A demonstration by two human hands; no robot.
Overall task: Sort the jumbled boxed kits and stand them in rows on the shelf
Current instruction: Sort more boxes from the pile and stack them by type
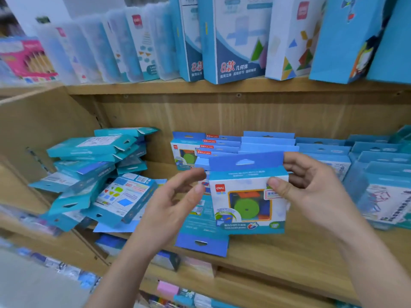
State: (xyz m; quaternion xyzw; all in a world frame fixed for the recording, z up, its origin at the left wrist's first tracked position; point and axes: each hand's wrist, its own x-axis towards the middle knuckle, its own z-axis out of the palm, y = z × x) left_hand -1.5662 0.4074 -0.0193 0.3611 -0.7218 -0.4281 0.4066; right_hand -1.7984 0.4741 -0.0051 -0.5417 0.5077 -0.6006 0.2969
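Right-hand fingers point(275, 185) tight on box point(246, 174) of seemingly plastic shapes point(245, 208); left fingers point(195, 191) loose.

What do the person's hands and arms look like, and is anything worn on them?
The left hand and right hand wear no glove or ring; the nails are short and unpainted. The left forearm and right forearm show no sleeve, watch or bracelet as far as the frame reaches.

The wooden shelf point(289, 252) had a pale grained back panel point(244, 116) and a side panel point(33, 125) at its left edge. Grey floor point(26, 285) showed at the lower left, under even light.
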